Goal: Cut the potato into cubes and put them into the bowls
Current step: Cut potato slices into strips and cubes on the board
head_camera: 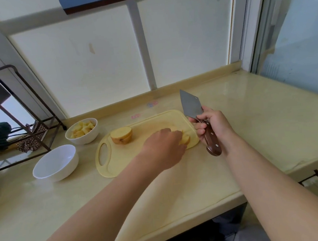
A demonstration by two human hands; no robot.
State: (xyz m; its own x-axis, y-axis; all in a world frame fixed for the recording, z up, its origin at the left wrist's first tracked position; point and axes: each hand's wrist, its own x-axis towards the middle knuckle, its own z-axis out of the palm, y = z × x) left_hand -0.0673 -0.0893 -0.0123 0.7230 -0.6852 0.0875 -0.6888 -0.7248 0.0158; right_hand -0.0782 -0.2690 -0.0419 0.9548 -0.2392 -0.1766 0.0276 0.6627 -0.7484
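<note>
Head view, looking down over two bare forearms at a pale yellow kitchen surface point(249, 129) below a frosted window.

A yellow plastic cutting board point(118, 162) lay at the centre, its handle hole toward 8 o'clock. A potato half point(121, 135), skin on, cut face turned up and to the right, sat on the board toward 10 o'clock. At the board's 3 o'clock end lay a small cluster of potato slices point(186, 139).

The left hand point(164, 148) reached in from 7 o'clock, back of the hand to the camera, and covered most of those slices. Its fingers bent down onto them. Whether it was gripping them or only touching them could not be told.

The right hand point(214, 126) hung just off the board's 3 o'clock edge, clenched round the brown riveted handle of a cleaver point(192, 106). The steel blade pointed up and away toward 11 o'clock, lifted off the board and apart from the potato.

Two white bowls stood off the board's left end. The far bowl point(91, 136), at 10 o'clock, held a heap of potato cubes point(81, 129). The near bowl point(45, 175), at 8 o'clock, showed a bare white inside.

A dark metal rack point(23, 86) stood at the far left, at 9 o'clock.
</note>
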